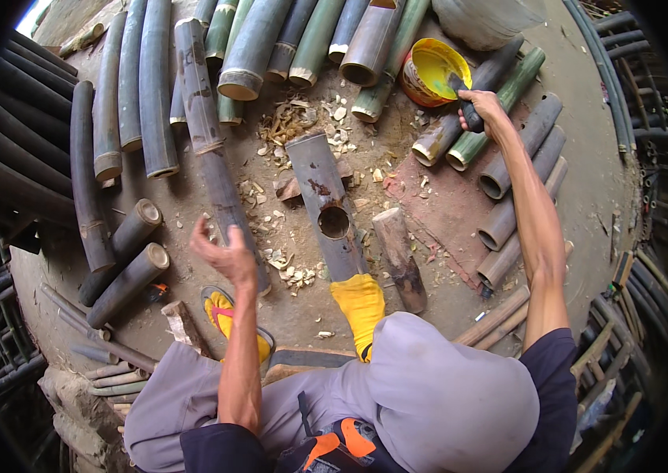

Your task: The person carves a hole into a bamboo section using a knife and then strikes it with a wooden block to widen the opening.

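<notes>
My right hand (485, 109) grips a black-handled tool (472, 118) with a flat grey end. That end reaches into a round tub (413, 79), yellow inside with a red and yellow outside; I cannot tell if the tool is a brush or a blade. My left hand (225, 254) is raised with its fingers apart and holds nothing, beside a long, slim bamboo length (227, 197). Between my hands a grey bamboo piece (320, 169) lies on the ground. A round hole (334, 222) is cut in its wall, and my yellow-socked foot (358, 298) rests at its near end.
Several bamboo sections (156, 87) lie in a row at the far side, and others (523, 158) at the right. A short thick wooden stick (399, 256) lies by the holed piece. Wood chips (298, 272) litter the ground. Dark bamboo is stacked (22, 169) at the left.
</notes>
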Available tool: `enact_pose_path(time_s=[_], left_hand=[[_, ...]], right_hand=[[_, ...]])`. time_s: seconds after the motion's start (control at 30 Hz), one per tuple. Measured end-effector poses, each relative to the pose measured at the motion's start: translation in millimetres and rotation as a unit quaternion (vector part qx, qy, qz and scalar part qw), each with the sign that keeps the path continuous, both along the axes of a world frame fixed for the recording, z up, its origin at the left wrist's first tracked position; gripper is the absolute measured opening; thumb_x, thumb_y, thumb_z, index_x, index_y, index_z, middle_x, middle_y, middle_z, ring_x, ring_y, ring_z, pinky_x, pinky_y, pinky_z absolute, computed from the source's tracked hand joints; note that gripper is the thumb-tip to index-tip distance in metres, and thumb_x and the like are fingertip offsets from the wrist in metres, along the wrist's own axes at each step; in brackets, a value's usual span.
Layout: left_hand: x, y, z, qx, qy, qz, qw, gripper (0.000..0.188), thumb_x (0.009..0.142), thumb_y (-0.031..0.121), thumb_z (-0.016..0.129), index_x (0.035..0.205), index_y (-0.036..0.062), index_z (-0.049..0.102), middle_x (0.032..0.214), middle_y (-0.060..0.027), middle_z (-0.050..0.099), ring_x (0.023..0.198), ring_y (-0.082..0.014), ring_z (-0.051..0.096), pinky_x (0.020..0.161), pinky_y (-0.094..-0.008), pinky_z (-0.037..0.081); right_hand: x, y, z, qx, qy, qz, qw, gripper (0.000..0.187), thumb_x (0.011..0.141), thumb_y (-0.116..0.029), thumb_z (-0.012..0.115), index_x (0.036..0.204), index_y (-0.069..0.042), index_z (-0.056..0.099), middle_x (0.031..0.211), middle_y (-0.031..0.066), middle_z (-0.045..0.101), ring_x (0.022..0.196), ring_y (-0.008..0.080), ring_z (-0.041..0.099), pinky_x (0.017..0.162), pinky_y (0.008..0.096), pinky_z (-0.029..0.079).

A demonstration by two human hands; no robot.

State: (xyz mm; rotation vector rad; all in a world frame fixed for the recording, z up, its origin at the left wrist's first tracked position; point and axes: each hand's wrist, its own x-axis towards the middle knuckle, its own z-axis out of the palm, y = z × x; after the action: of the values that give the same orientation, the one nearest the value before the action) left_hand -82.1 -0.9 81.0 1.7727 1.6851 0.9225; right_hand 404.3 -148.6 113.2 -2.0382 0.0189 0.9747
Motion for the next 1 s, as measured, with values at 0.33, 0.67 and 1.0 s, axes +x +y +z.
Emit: enact_pose_path(time_s=[0.33,0.67,1.0], left_hand=[[51.7,-93.3,47.8,-0.697,-0.272,-0.279,0.602,0.054,0.084,0.036,0.068,0.123,0.0021,0.052,0.111,-0.0128,0.060,0.101,-0.0249,0.060,0.083,-0.0405,0.055],[99.9,-107.6,-20.6,-0.562,-0.139,-0.244,0.778,0.023,0.087,0.014,0.059,0.081,-0.0064,0.066,0.068,-0.0118,0.062,0.057,-0.0137,0.062,0.051,-0.0266,0.054],[104.2,-114.4,-22.8,-0.572,-0.672,0.051,0.467,0.032,0.094,0.017,0.056,0.119,-0.0024,0.052,0.117,-0.0136,0.059,0.109,-0.0242,0.059,0.097,-0.0388,0.051]], right_hand=[[-318.3,-105.7,26.8,0.046,-0.088,0.263,0.960,0.049,0.077,-0.024,0.062,0.119,-0.003,0.051,0.086,0.0179,0.062,0.074,0.0322,0.063,0.067,0.0429,0.050],[-279.9,-78.2,-15.8,-0.080,-0.289,0.425,0.854,0.041,0.070,-0.021,0.069,0.109,-0.014,0.059,0.087,0.0107,0.062,0.084,0.0314,0.061,0.074,0.0438,0.049],[-211.8,24.7,17.8,0.026,-0.537,0.646,0.541,0.017,0.066,-0.023,0.068,0.081,-0.015,0.065,0.072,0.0005,0.060,0.072,0.0173,0.058,0.067,0.0318,0.043]])
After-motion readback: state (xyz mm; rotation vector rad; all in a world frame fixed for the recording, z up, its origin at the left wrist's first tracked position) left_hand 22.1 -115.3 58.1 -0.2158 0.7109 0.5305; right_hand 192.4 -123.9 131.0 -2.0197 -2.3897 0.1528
